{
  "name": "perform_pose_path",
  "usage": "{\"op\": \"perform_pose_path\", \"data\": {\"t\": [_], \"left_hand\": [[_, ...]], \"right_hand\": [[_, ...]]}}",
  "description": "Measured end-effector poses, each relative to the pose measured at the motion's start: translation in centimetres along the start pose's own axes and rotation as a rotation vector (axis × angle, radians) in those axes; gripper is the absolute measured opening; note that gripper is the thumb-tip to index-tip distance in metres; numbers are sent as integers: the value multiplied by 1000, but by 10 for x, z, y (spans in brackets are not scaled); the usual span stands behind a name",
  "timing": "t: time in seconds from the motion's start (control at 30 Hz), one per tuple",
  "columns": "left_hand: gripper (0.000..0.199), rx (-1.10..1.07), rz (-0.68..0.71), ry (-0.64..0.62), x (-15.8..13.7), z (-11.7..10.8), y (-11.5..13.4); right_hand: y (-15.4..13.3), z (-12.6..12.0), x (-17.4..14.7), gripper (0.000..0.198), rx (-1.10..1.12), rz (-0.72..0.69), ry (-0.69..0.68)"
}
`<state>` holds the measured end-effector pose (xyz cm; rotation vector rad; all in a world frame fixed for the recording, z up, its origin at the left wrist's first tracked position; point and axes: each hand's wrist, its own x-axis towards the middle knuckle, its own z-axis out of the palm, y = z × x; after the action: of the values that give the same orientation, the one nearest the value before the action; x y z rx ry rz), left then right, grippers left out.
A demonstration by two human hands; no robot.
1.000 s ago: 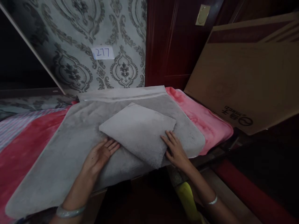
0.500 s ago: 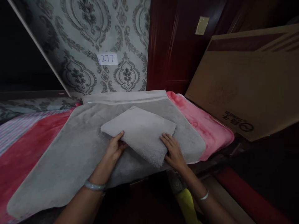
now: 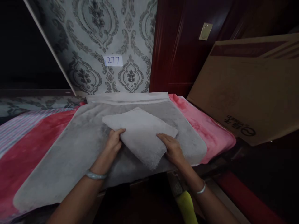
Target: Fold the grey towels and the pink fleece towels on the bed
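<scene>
A folded light grey cloth (image 3: 140,130), fuzzy at its near corner, is held slightly above a larger grey plush blanket (image 3: 81,149). My left hand (image 3: 114,141) is closed on the cloth's left edge, thumb on top and fingers underneath. On the right edge, my right hand (image 3: 172,147) grips it with the fingers over the upper face; the thumb is hidden. A bracelet circles each wrist. Along the far edge of the blanket lies a flat whitish strip with a clear band (image 3: 130,98), which I cannot identify.
Pink-red plush fabric (image 3: 205,130) lies under the blanket on both sides. A large cardboard box (image 3: 252,87) leans at the right. Behind are patterned wallpaper with a "277" label (image 3: 113,60), a dark red door (image 3: 173,46) and a dark screen (image 3: 35,53). Something yellow-green (image 3: 187,205) sits below.
The cloth's near corner has swung a little left and its face has tilted. My right-hand fingers have drawn together at its edge. The whole view has shifted slightly.
</scene>
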<state>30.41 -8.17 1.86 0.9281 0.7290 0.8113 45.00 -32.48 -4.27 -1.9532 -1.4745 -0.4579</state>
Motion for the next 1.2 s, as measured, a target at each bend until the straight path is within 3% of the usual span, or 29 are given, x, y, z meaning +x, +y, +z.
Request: {"op": "perform_pose_path", "data": {"t": [0.17,0.27,0.37,0.6,0.73,0.83,0.9,1.0,1.07,1.2], "left_hand": [[36,144,-88,-34,12,-44,48],[34,234,-203,23,12,-77,53],[30,215,-271,9,11,-98,46],[11,122,-304,88,31,-89,49],[17,100,-287,76,37,-84,51],[25,89,-250,56,33,-87,50],[27,87,-231,36,28,-91,47],[30,101,-212,-32,20,-99,40],[35,121,-190,-66,16,-103,34],[40,158,-107,-30,12,-100,31]], "right_hand": [[-71,11,0,71,-15,-134,-29],[-102,33,-9,71,-40,-177,-121],[-109,48,-17,76,-28,-154,-192],[-83,32,-24,89,2,-70,-249],[-59,11,-19,67,158,-81,-326],[-26,5,-3,48,329,126,-182],[-2,7,10,50,427,373,-93],[22,16,26,58,585,655,-124],[28,23,31,60,648,720,-170],[22,29,33,60,674,705,-199]]}}
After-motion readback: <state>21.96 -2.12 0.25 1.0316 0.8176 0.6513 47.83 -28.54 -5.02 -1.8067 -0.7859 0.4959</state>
